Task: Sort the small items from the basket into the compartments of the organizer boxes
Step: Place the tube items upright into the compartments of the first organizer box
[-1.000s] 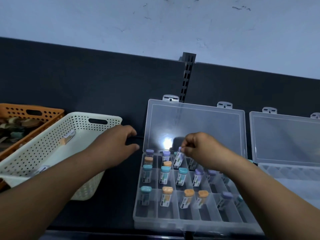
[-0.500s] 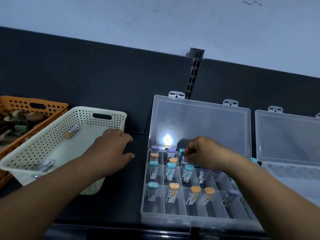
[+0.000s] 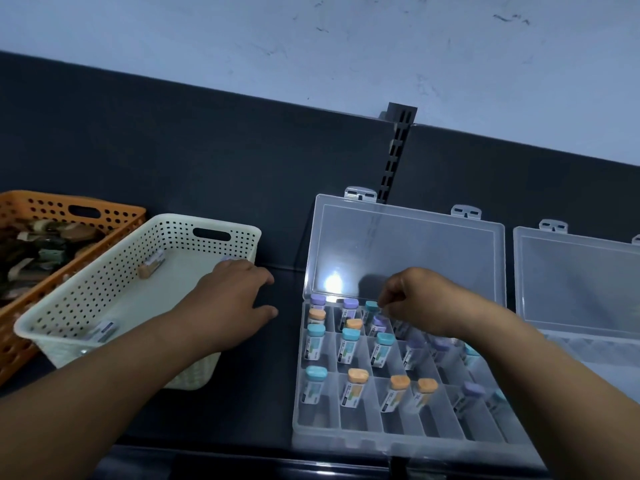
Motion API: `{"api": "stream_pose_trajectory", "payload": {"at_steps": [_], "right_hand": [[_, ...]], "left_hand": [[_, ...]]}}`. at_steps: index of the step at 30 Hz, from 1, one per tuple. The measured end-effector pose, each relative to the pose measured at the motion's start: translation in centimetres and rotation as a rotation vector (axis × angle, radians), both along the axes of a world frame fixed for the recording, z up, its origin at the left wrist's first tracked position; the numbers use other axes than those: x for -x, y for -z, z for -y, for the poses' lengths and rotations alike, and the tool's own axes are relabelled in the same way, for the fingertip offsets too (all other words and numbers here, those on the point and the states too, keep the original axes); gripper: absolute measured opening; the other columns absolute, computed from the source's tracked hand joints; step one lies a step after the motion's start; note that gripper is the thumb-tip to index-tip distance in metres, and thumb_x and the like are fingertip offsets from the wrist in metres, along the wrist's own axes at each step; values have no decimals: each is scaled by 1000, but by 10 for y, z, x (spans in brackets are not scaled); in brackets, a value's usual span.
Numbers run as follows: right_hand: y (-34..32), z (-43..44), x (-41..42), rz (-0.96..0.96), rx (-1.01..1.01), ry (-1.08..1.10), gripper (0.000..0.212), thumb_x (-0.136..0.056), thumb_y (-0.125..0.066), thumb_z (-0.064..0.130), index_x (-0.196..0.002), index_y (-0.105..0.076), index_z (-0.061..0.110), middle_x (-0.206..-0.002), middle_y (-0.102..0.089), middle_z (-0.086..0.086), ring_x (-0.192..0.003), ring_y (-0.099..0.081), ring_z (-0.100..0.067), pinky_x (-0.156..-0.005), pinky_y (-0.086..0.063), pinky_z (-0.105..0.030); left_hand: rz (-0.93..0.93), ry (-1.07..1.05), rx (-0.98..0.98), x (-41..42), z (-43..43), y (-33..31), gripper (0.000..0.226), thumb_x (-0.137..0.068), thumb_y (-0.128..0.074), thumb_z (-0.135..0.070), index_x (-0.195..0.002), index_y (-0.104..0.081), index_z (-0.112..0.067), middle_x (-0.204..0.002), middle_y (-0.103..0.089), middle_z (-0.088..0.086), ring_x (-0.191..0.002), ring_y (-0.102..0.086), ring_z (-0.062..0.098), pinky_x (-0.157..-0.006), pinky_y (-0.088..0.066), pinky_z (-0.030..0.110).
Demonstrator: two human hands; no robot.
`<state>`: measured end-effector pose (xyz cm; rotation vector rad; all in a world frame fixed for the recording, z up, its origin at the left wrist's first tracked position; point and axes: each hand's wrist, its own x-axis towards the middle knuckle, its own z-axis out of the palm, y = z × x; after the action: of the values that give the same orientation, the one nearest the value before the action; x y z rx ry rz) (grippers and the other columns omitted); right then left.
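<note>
With right hand (image 3: 426,304) curled just above purple-capped vial (image 3: 379,323) in back row of organizer box (image 3: 346,434): placing step, apparently; pinched or let go, cannot tell. With left hand (image 3: 232,303) loose, fingers apart, over white basket (image 3: 104,289) rim, just short of another purple cap (image 3: 229,259). Next, likely: pinch that one, carry across to a free compartment.

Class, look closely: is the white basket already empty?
No, an orange-capped vial and a labelled vial lie inside the white basket.

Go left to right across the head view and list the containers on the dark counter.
orange basket → white basket → organizer box, lid open → second organizer box, lid open
</note>
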<state>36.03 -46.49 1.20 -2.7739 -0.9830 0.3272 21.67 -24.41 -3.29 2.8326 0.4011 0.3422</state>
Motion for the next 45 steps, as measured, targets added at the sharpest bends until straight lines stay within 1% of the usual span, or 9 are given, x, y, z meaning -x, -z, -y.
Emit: {"api": "stream_pose_trajectory", "payload": {"at_steps": [10, 12, 16, 20, 26, 32, 39, 42, 45], "right_hand": [[-30, -99, 56, 84, -252, -295, 9, -88, -65, 28, -89, -63, 20, -84, -67, 4, -81, -62, -17, -77, -52, -32], [-26, -130, 66, 65, -248, -368, 10, -88, -65, 29, -97, -64, 24, -91, -65, 7, -86, -60, -15, -78, -50, -29], [-13, -189, 76, 8, -201, -416, 41, -87, -66, 33, -127, -58, 25, -123, -59, 5, -106, -57, -13, -82, -41, -22], [1, -233, 76, -2, -11, -453, 66, -80, -73, 40, -139, -45, 30, -141, -47, 7, -119, -53, -15, -95, -45, -29], [21, -259, 69, -103, 560, -410, 116, -63, -81, 56, -152, -11, 35, -156, -30, 5, -140, -33, -23, -112, -34, -41], [29, -255, 75, 2, 486, -418, 104, -59, -85, 54, -144, -31, 30, -135, -50, 6, -118, -50, -21, -97, -45, -35], [35, -254, 81, -47, 212, -451, 84, -74, -79, 25, -143, -32, 39, -119, -50, 7, -104, -55, -16, -91, -50, -33], [42, -256, 88, -101, 207, -445, 83, -76, -78, 31, -143, -31, 42, -124, -45, 8, -112, -52, -17, -98, -47, -35], [38, -258, 94, -177, 205, -397, 82, -79, -70, 54, -147, -28, 36, -140, -39, 6, -124, -46, -18, -103, -40, -33]], "left_hand": [[55, -165, -8, 42, -68, -23, 59, -87, -62, -45, -139, -42, -27, -144, -41, -5, -132, -36, 15, -108, -32, 34], [36, -209, -37, 55, -89, -24, 59, -87, -62, -44, -139, -43, -24, -143, -42, -2, -131, -38, 18, -106, -32, 34], [-50, -284, -73, 76, -127, -24, 61, -87, -59, -48, -140, -41, -23, -142, -42, 0, -130, -36, 22, -105, -36, 36], [-139, -265, -79, 87, -149, -21, 63, -86, -59, -50, -140, -40, -23, -140, -42, 0, -125, -42, 20, -102, -41, 39], [-116, -212, -28, 87, -153, -15, 50, -86, -60, -46, -129, -50, -21, -132, -39, 1, -119, -44, 23, -100, -40, 38], [-102, -184, -2, 88, -154, -12, 48, -88, -58, -45, -129, -50, -21, -134, -35, 3, -123, -40, 24, -102, -36, 37], [-134, -170, -7, 87, -154, -11, 47, -89, -56, -43, -128, -49, -17, -138, -30, 6, -123, -38, 28, -102, -36, 40], [-130, -159, -10, 88, -154, -11, 46, -89, -55, -43, -127, -49, -17, -136, -30, 6, -121, -39, 28, -101, -37, 40], [-129, -156, -9, 88, -154, -11, 48, -90, -55, -42, -130, -48, -18, -138, -29, 6, -123, -38, 28, -101, -37, 40]]}}
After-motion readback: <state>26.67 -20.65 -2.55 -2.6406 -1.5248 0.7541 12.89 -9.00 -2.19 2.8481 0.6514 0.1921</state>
